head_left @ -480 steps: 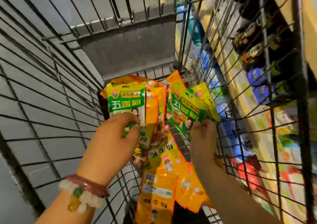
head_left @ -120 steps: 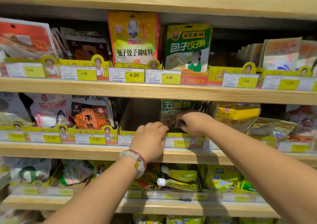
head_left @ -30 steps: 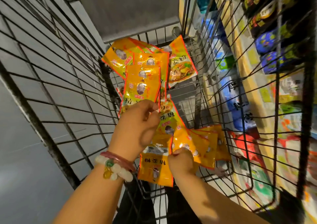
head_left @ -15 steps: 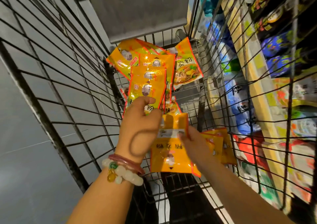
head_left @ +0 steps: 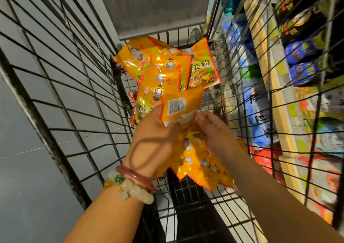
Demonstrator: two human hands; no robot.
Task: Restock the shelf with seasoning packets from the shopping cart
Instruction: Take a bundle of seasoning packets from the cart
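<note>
Inside the shopping cart [head_left: 78,101], the left hand [head_left: 154,140] grips a fan of orange seasoning packets [head_left: 160,82]. The right hand [head_left: 214,131] pinches a back-facing packet [head_left: 180,106] against them.

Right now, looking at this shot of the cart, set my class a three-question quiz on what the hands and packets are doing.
1. True or false: the left hand grips a fan of orange packets.
2. Which side of the packet with the white label faces the camera? A front, B back.
3. Fill in: the right hand pinches that packet at its ____ edge.

Key: 1 true. 2 B, the back with its printed label. 3 lower. More loose packets lie on the shopping cart floor beneath both hands.
</note>
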